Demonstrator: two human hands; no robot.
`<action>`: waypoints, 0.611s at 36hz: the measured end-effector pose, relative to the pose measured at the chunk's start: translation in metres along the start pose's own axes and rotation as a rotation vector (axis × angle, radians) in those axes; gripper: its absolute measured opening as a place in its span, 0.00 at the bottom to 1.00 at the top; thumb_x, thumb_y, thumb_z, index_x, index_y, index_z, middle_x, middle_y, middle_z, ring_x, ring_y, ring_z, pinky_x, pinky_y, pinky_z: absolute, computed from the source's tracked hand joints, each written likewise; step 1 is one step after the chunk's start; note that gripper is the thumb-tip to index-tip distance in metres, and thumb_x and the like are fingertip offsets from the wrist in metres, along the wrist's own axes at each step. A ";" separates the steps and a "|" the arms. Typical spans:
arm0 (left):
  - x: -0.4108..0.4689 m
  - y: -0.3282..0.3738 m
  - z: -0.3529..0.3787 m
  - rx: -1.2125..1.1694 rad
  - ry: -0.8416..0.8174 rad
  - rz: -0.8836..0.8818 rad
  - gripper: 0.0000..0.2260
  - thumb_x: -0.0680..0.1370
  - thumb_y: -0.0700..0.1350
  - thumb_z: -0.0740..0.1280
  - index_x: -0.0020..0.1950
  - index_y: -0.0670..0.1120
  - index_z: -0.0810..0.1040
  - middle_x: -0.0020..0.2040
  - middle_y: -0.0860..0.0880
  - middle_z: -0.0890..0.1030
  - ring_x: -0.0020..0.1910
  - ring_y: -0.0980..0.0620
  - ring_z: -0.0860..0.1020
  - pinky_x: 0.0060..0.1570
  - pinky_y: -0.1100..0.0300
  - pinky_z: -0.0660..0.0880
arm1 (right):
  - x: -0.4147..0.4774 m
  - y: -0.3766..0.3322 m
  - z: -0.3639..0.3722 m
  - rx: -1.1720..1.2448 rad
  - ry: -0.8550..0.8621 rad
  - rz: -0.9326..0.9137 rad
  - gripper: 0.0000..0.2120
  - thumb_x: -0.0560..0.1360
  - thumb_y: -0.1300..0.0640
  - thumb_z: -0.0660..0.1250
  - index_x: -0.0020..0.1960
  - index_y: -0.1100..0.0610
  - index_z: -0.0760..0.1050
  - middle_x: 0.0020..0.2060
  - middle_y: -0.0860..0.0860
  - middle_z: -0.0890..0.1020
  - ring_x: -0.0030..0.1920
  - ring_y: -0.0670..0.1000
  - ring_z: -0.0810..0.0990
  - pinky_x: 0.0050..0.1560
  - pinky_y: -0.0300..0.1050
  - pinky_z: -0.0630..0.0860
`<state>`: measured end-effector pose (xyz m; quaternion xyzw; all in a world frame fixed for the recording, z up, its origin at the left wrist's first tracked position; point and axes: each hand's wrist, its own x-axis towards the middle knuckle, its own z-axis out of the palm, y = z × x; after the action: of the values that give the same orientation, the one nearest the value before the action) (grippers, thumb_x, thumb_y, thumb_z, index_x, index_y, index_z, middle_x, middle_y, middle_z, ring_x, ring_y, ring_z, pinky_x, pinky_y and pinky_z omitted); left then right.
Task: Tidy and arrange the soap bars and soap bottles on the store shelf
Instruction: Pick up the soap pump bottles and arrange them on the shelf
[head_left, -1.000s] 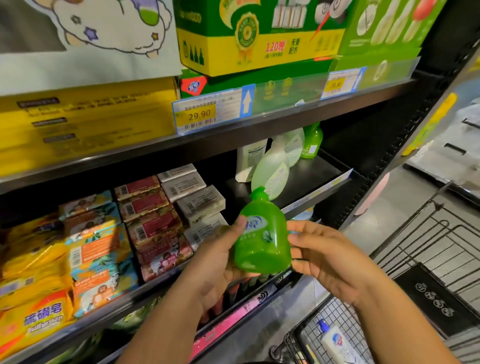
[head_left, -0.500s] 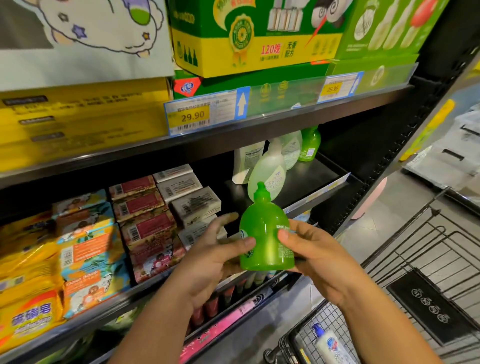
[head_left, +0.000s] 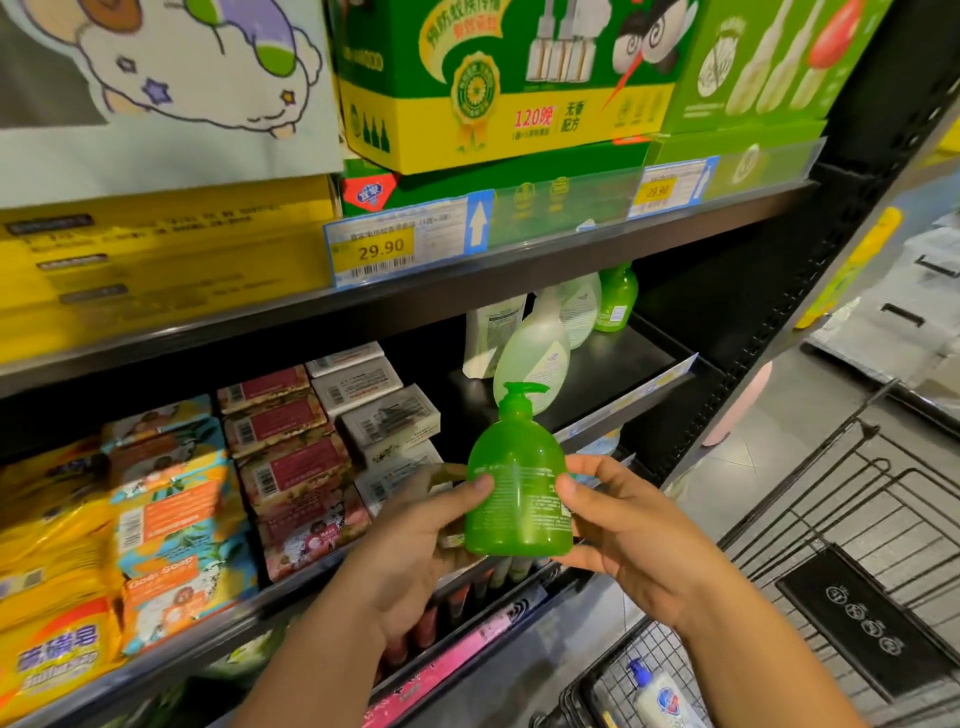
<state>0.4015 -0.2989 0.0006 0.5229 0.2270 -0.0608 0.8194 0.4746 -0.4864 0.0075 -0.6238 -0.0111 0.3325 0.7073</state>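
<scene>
A bright green pump bottle of soap (head_left: 517, 499) stands upright in the air in front of the middle shelf, its printed back label facing me. My left hand (head_left: 415, 540) grips its left side, thumb across the front. My right hand (head_left: 618, 525) holds its right side, thumb on the label. On the black shelf (head_left: 618, 374) behind it stand a pale green pump bottle (head_left: 535, 358), a second pale bottle (head_left: 579, 309), a small green bottle (head_left: 615, 299) and a white pouch (head_left: 488, 332). Boxed soap bars (head_left: 291, 452) are stacked to the left.
Yellow and orange soap packs (head_left: 156, 525) fill the shelf's left end. The shelf above carries green and yellow boxes (head_left: 498, 88) behind price tags (head_left: 379, 249). A black wire cart (head_left: 852, 545) at the lower right holds a white bottle with a blue pump (head_left: 660, 696).
The green bottle has been turned from tilted to upright and rotated, its back label now facing me. Both hands stayed on it and rose slightly toward the shelf.
</scene>
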 end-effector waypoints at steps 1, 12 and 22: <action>-0.001 -0.001 0.001 -0.017 -0.003 -0.003 0.24 0.67 0.48 0.74 0.60 0.41 0.76 0.53 0.42 0.85 0.46 0.47 0.84 0.46 0.49 0.81 | 0.000 -0.001 0.001 -0.027 -0.003 -0.001 0.32 0.66 0.50 0.80 0.64 0.61 0.74 0.53 0.60 0.85 0.53 0.60 0.84 0.58 0.60 0.81; 0.000 0.003 -0.005 -0.119 -0.067 -0.004 0.25 0.70 0.48 0.71 0.63 0.35 0.77 0.54 0.39 0.84 0.50 0.43 0.83 0.52 0.46 0.81 | 0.006 0.007 -0.011 0.022 -0.103 -0.010 0.32 0.58 0.50 0.86 0.59 0.56 0.81 0.56 0.64 0.82 0.49 0.57 0.83 0.52 0.52 0.81; 0.000 -0.009 0.002 0.060 -0.087 -0.032 0.25 0.68 0.55 0.71 0.62 0.44 0.79 0.55 0.45 0.85 0.52 0.47 0.83 0.51 0.52 0.77 | -0.002 -0.002 0.004 -0.020 -0.033 -0.001 0.34 0.63 0.51 0.81 0.64 0.63 0.74 0.52 0.60 0.85 0.51 0.60 0.85 0.51 0.54 0.83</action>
<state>0.3987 -0.3048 -0.0057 0.5404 0.1976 -0.1030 0.8113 0.4726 -0.4839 0.0104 -0.6250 -0.0263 0.3424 0.7010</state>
